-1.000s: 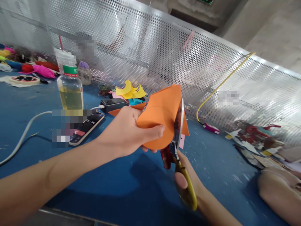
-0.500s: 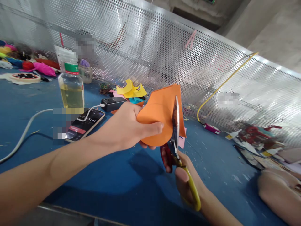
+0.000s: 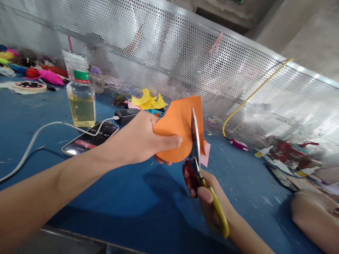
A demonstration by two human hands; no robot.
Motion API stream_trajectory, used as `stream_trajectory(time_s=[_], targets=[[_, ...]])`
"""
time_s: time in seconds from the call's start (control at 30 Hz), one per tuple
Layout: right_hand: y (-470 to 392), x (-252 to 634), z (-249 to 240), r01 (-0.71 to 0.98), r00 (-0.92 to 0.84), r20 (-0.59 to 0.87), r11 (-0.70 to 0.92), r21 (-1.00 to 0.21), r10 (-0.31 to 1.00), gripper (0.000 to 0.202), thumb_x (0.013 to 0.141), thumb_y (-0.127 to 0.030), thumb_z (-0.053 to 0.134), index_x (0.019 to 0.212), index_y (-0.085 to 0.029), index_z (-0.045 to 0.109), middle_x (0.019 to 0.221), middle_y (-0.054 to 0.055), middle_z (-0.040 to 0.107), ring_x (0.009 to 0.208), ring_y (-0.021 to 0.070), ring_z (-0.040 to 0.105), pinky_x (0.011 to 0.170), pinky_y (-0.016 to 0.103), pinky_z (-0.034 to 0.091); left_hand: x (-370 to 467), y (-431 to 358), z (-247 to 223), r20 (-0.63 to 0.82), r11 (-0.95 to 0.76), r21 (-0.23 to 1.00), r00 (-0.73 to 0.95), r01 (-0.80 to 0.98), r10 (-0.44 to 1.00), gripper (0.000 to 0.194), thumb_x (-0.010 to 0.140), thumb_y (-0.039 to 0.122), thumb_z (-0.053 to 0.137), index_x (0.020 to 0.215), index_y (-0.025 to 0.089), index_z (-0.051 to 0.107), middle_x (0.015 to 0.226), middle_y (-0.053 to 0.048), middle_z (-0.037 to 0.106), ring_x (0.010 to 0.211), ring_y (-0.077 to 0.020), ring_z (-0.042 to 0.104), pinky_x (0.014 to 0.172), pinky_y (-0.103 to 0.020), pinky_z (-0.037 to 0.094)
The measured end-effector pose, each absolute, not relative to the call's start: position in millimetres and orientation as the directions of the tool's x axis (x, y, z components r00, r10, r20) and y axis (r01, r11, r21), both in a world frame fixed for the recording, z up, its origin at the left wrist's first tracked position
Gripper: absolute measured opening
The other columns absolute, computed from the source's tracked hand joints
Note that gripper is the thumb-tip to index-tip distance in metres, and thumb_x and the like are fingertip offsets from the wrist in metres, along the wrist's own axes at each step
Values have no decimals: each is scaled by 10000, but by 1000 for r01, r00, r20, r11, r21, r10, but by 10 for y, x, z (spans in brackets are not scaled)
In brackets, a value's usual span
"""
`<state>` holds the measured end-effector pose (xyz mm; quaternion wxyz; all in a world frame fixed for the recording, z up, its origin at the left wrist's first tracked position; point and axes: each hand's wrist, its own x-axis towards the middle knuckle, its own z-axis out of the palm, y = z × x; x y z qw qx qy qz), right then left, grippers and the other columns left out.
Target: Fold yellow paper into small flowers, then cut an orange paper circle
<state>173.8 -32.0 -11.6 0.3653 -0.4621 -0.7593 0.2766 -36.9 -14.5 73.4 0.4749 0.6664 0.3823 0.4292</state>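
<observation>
My left hand [image 3: 153, 139] pinches a sheet of orange paper [image 3: 173, 125], thumb on top and fingers underneath. The paper's near edge is cut in a round curve, and a faint curved line runs across it. My right hand [image 3: 208, 195] is wrapped round a pair of scissors [image 3: 196, 141] with one yellow and one red handle. Their blades point away from me and lie along the paper's right part, where a strip hangs to the right of the cut. Below the paper, a pink piece of paper [image 3: 206, 155] shows on the blue table.
At the left stand a bottle of yellowish liquid [image 3: 81, 106] and a phone [image 3: 90, 139] with a white cable. Yellow paper scraps [image 3: 148, 100] lie beyond my left hand. A perforated metal panel [image 3: 172, 53] closes off the back. Another person's arm [image 3: 315, 215] rests at the right.
The scissors' blades have shifted slightly left along the curve of the orange paper. Both hands keep their hold, and the paper has turned very little.
</observation>
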Motion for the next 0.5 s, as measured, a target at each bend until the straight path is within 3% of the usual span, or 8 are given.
stream_trajectory(time_s=[0.33,0.5], targets=[[-292,1783,-112,489,-379,276,445,-750,883,715,604,-874,192,716,-207,423,471,-46,372,429,113,339,431,261,276,-443,-74,705,267,-341,912,300,227,916,235,693,316,646,613,96,634,535,-17,620,476,-120,592,407,-178,450],[-363,1702,-122,444,-332,277,408,-797,902,730,610,-875,175,738,-201,424,530,-33,382,462,115,344,448,271,281,-360,-94,691,346,-376,919,217,119,913,195,730,293,614,704,106,663,614,-20,638,504,-94,579,444,-193,500]])
